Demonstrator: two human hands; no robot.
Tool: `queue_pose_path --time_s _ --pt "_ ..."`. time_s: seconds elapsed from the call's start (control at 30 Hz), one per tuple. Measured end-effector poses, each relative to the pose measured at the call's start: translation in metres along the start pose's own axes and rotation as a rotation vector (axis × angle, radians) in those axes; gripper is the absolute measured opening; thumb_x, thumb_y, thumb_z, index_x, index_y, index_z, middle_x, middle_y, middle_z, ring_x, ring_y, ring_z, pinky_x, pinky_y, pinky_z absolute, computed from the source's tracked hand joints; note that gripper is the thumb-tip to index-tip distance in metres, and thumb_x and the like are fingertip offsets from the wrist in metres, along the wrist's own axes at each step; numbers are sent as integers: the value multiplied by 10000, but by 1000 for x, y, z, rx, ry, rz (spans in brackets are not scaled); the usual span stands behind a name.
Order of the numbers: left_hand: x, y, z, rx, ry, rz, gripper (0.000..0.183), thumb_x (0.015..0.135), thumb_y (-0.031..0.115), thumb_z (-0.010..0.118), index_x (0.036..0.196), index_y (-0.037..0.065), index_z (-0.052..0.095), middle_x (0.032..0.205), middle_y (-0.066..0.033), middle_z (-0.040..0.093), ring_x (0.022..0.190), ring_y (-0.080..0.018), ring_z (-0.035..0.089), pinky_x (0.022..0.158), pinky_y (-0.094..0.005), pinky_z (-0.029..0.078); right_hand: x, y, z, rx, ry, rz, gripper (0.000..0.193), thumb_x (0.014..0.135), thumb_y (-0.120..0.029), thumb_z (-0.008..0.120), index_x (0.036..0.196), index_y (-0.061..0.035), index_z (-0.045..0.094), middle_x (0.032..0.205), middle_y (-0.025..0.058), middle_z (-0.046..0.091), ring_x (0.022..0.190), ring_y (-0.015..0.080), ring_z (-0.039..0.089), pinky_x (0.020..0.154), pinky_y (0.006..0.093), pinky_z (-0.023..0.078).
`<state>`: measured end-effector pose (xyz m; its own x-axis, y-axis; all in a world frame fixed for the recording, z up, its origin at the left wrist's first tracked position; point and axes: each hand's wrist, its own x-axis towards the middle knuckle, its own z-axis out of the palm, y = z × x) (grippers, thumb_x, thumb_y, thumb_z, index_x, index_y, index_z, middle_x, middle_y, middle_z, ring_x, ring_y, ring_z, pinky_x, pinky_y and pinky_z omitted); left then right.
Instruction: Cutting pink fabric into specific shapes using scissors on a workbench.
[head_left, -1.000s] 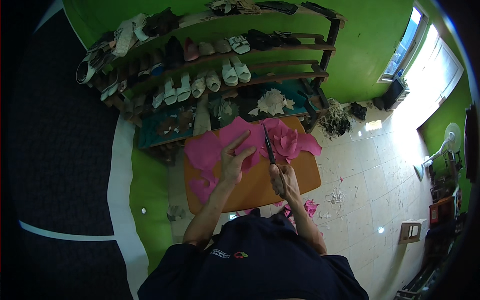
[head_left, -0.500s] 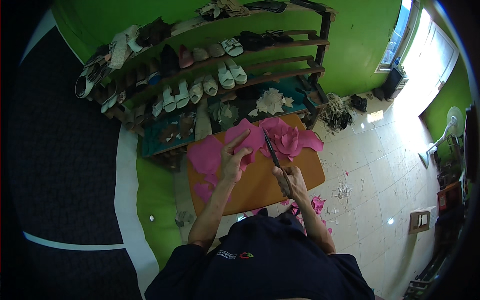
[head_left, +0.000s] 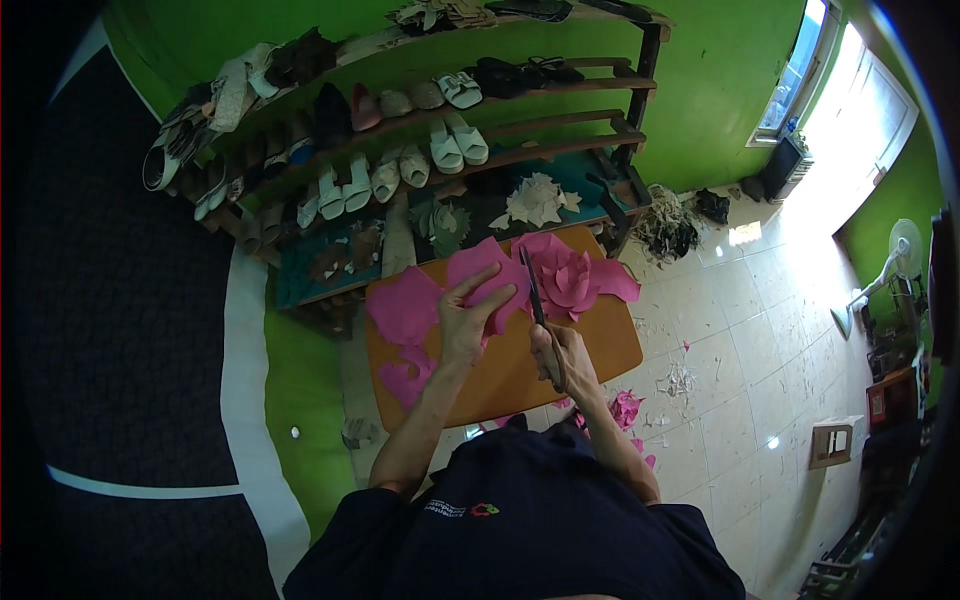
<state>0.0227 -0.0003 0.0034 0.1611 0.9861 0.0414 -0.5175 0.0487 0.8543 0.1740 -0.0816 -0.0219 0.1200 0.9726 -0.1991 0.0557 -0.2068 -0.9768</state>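
Observation:
My left hand (head_left: 468, 318) grips a pink sheet (head_left: 482, 262) that looks like leather or fabric, thumb and fingers pinching it above the table. My right hand (head_left: 561, 355) is closed round the handles of large dark scissors (head_left: 535, 292). Their blades point up and away, along the sheet's right edge. Beyond the blades lies a heap of cut pink pieces (head_left: 568, 280), piled like petals. Another pink sheet (head_left: 403, 305) rests left of my left hand, with a smaller pink offcut (head_left: 402, 375) nearer to me. All of these are over an orange-brown table (head_left: 500, 385).
Behind the table stands a wooden rack (head_left: 590, 112) with several shoes and sandals (head_left: 457, 140). Pale scraps (head_left: 540, 200) lie on its lowest shelf. Pink scraps (head_left: 625, 410) and shavings litter the tiled floor (head_left: 720, 370). A white fan (head_left: 903, 245) stands at the right.
The scissors have shifted slightly left and turned more upright, their blades now at the held sheet's right edge. My right hand moved with them; my left hand keeps its hold.

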Motion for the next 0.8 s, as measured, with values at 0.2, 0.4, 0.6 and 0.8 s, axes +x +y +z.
queue_pose_path --time_s 0.2,0.4,0.6,0.8 --pt "1 0 -1 15 19 -16 459 775 -127 735 1217 -54 634 1122 -148 673 947 -186 688 842 -277 600 3 0 -1 21 4 14 713 807 -741 624 607 -80 448 499 -18 401 429 94 452 405 274 381" --pt "12 3 -9 -7 -44 -18 478 777 -122 736 1236 -48 623 1098 -148 681 893 -183 702 801 -269 612 3 -9 -5 26 -3 61 705 789 -732 657 581 -102 418 495 -34 377 408 80 424 377 269 342" --pt "19 11 -15 24 -97 -63 477 777 -119 738 1235 -40 626 1071 -148 691 887 -178 706 791 -272 616 8 -9 -5 21 10 93 689 770 -705 701 567 -113 412 486 -46 361 401 71 410 365 263 319" --pt "27 18 -22 94 -135 -46 481 772 -122 736 1232 -18 641 1052 -145 702 901 -169 702 818 -275 605 8 -15 -6 -53 16 83 707 762 -716 697 545 -103 418 479 -36 367 396 80 413 364 265 321"
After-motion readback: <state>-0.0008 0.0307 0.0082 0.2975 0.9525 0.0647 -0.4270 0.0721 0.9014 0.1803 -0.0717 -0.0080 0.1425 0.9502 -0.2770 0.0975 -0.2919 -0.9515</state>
